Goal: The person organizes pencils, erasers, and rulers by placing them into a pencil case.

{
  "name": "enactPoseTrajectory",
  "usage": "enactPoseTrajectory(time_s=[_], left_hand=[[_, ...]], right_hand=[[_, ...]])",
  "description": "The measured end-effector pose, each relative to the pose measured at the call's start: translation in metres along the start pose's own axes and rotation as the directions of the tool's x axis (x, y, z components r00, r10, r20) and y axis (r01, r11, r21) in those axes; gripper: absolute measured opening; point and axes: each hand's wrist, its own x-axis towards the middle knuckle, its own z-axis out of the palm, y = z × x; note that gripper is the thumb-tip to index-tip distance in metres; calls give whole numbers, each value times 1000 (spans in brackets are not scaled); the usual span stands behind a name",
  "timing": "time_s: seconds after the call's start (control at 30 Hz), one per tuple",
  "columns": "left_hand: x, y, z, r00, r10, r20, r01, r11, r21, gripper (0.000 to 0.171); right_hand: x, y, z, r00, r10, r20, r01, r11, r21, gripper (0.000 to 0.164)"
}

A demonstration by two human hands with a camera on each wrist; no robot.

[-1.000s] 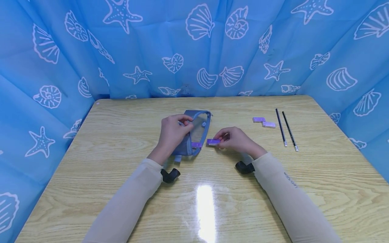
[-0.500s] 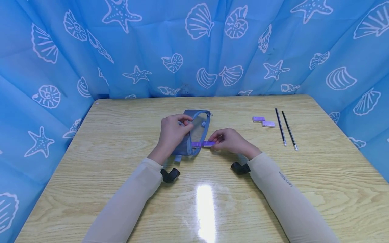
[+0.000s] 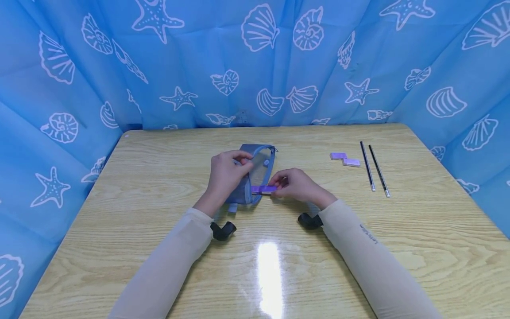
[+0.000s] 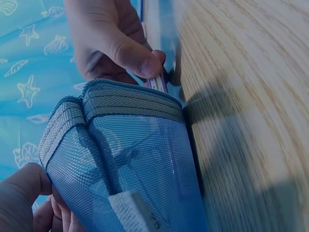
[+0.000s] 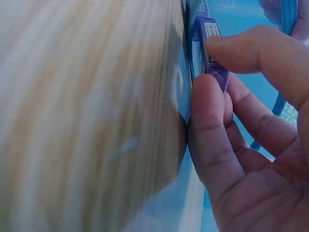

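A blue-grey mesh pencil case (image 3: 241, 192) lies on the table with its zipped mouth spread open towards the right. My left hand (image 3: 228, 175) pinches the upper edge of that mouth. Between thumb and fingers, my right hand (image 3: 300, 186) holds a purple eraser (image 3: 268, 189); its far end is in the case's opening. Another purple eraser (image 3: 254, 189) sits just inside the mouth, end to end with the held one. In the right wrist view, the thumb presses on the held eraser's printed label (image 5: 211, 30). The left wrist view shows the case's mesh side (image 4: 145, 154) up close.
Two more purple-and-white erasers, one farther back (image 3: 338, 156) and one nearer (image 3: 351, 162), lie at the back right, corners nearly touching. Two dark pencils (image 3: 367, 166) lie beside them. A blue shell-print curtain (image 3: 275, 62) hangs behind the wooden table (image 3: 159, 177).
My right hand has moved left with its eraser, from beside the case into its opening, up against the eraser inside. The left hand has stayed on the case's edge.
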Motion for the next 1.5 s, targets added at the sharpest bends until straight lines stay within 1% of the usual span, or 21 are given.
enactPoseTrajectory(time_s=[0.23, 0.73, 0.87, 1.1, 1.33, 1.5], left_hand=[[0, 0, 1, 1000, 0, 0, 0, 1000, 8, 18], [0, -2, 4, 1000, -8, -5, 8, 1000, -6, 19], [0, -1, 4, 1000, -17, 3, 17, 1000, -10, 19], [0, -1, 5, 1000, -21, 10, 21, 1000, 10, 20], [0, 0, 4, 1000, -30, 10, 30, 999, 12, 20], [-1, 0, 4, 1000, -23, 13, 23, 1000, 9, 20]], right_hand=[[3, -5, 5, 999, 35, 13, -35, 999, 8, 21], [9, -12, 15, 1000, 25, 11, -24, 1000, -19, 22], [10, -15, 17, 1000, 15, 16, -15, 1000, -24, 23], [12, -18, 20, 1000, 9, 7, -8, 999, -34, 24], [16, -21, 25, 1000, 5, 5, -5, 1000, -31, 23], [17, -20, 27, 1000, 8, -5, -8, 999, -31, 23]])
